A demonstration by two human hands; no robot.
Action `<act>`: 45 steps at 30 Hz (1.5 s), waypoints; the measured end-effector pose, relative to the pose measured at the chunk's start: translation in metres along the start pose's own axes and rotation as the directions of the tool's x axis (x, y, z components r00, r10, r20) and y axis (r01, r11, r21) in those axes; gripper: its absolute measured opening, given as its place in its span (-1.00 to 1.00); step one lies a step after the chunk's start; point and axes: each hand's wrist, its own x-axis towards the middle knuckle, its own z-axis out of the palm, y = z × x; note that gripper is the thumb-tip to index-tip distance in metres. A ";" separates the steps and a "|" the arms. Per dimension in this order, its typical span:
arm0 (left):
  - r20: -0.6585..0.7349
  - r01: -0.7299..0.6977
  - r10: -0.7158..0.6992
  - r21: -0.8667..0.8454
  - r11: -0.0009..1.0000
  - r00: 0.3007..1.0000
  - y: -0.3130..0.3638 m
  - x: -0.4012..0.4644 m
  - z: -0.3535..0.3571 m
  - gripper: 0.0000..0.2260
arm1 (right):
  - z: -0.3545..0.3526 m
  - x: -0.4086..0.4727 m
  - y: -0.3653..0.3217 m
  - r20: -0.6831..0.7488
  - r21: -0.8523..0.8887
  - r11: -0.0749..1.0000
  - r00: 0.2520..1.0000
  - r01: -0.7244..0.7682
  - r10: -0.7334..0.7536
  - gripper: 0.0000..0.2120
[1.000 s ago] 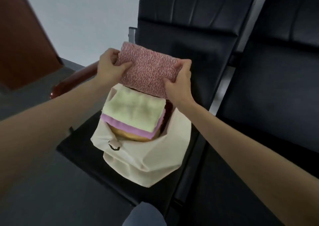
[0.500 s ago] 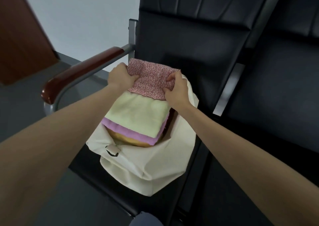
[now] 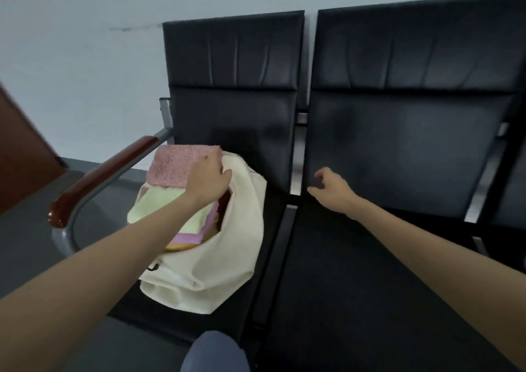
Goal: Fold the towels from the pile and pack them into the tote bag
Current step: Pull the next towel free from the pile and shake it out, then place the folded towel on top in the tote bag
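Since the earlier frames the right hand (image 3: pixel 331 191) has been taken off the speckled pink towel (image 3: pixel 182 165) and carried to the right, over the neighbouring black seat (image 3: pixel 370 272), where it is seen with its fingers loosely curled and nothing held. Only the left hand (image 3: pixel 207 182) is kept on the towel: it is laid on the towel's near right corner, at the bag's rim, and whether its fingers are curled round the cloth cannot be told. The speckled pink towel is placed folded at the top of the stack, at the far side of the mouth of the cream tote bag (image 3: pixel 227 258). Beneath it a pale yellow towel (image 3: pixel 159 204) is seen, then a pink towel (image 3: pixel 189 238), then an orange towel (image 3: pixel 178 247) at the near edge, all inside the open bag. The bag is stood, slumped, on the left black seat (image 3: pixel 256 292), close beside the wooden armrest (image 3: pixel 99 178) on its grey metal frame. Black padded backrests (image 3: pixel 233 58) are set against a pale wall (image 3: pixel 71 44). A bluish-grey garment edge (image 3: pixel 215 353) is visible at the bottom of the view
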 end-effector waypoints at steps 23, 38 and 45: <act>0.618 -0.390 0.433 -0.213 0.896 0.656 0.396 -0.149 0.260 -0.46 | -0.189 -0.265 0.445 -0.449 -0.106 0.628 0.600 -0.771 0.662 -0.34; 0.754 -0.081 0.305 -0.319 0.944 0.582 0.443 -0.193 0.311 -0.66 | -0.203 -0.285 0.468 -0.699 0.338 0.773 0.407 -0.537 0.588 -0.73; 0.922 0.642 0.142 -0.355 0.679 0.359 0.476 -0.204 0.302 -0.87 | -0.202 -0.310 0.411 -0.582 0.545 0.826 0.645 -0.143 0.496 -0.84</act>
